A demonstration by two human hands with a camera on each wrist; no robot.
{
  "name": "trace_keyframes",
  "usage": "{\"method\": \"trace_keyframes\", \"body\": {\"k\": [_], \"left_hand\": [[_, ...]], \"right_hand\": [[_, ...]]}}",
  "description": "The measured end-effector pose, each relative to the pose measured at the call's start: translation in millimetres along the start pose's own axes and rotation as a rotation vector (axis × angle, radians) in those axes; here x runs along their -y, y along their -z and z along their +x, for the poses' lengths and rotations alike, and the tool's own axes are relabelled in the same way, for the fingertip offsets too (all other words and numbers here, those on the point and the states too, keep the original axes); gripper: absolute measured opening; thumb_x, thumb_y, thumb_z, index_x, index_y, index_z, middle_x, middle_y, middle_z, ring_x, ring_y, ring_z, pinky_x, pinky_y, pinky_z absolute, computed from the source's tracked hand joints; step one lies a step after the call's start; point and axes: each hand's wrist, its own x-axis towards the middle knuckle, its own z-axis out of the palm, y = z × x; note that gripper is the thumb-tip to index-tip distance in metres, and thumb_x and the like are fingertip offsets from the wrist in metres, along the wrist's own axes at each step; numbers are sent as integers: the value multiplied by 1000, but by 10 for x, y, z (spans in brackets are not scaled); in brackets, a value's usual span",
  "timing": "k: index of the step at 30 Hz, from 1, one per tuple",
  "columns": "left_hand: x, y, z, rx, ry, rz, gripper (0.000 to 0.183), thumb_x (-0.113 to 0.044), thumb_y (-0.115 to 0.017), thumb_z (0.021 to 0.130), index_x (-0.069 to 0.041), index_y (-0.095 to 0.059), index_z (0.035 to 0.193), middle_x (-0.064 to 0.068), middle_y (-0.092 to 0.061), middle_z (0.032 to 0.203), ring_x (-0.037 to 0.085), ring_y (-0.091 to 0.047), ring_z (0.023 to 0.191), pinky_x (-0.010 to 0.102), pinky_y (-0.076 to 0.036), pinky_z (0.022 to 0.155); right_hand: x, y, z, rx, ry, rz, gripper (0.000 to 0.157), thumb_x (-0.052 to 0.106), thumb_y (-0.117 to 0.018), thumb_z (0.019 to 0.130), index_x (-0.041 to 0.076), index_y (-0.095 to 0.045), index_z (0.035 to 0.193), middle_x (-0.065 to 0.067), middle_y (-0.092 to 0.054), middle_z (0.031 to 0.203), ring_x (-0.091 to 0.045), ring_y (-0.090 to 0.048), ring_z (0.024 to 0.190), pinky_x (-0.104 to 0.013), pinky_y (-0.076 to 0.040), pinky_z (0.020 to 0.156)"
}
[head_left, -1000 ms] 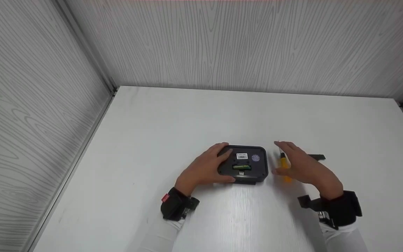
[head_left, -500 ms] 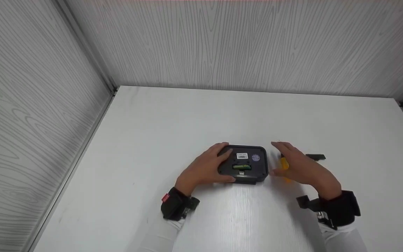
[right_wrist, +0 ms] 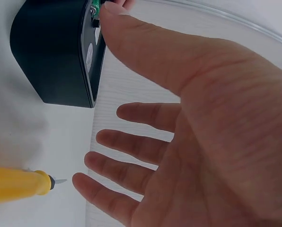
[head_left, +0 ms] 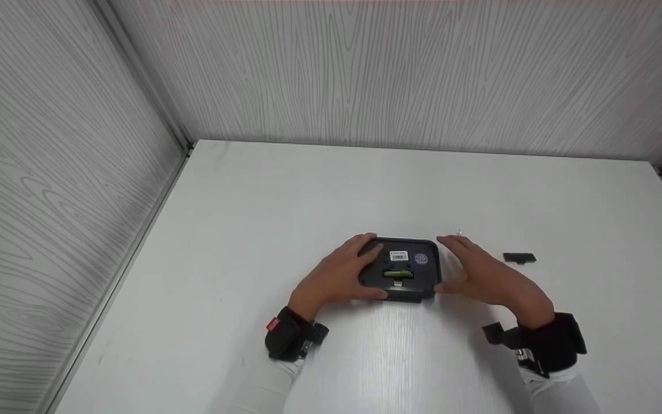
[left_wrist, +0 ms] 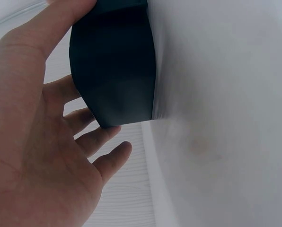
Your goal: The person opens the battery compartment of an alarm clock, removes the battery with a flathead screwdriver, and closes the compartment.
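A black box-shaped electronic device [head_left: 423, 276] lies on the table with its labelled back up. Its battery compartment is uncovered, and a green battery [head_left: 398, 274] shows inside. My left hand [head_left: 334, 276] grips the device's left end, thumb on the near edge and fingers at the far edge; the left wrist view shows the device's dark side [left_wrist: 115, 66] between them. At the right end my right hand [head_left: 483, 276] holds its fingers spread, thumb tip by the near corner. A yellow-handled screwdriver [right_wrist: 20, 184] lies below that hand, mostly hidden in the head view.
A small black battery cover [head_left: 519, 258] lies on the white table [head_left: 308, 190] to the right of the right hand. Wood-grained grey panels [head_left: 342, 75] stand along the back and the left side.
My right hand has moved left, from over the screwdriver to the device's right end, which uncovers the battery cover. The left hand and the device have stayed in place.
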Motion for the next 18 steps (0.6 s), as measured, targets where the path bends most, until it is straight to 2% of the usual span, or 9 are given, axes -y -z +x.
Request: {"method": "trace_keyframes", "body": {"k": [7,18], "left_hand": [[-7,7,0,3,0,3,94,-65,-66,80,-18,-31,153,1,-21,161,19,-23,149,35,-30,119],[9,4,2,-2,-5,-24,93,-65,-67,79,-19,-32,153,0,-22,161,19,-24,148,35,-31,119]], "right_hand": [[25,-34,17,-7,19,0,93,40,-76,82,7,-25,153,-21,-25,157,-46,-18,146,-62,-31,112],[88,-93,51,7,8,0,95,44,-76,81,11,-25,154,-16,-22,159,-41,-24,146,-59,-34,111]]}}
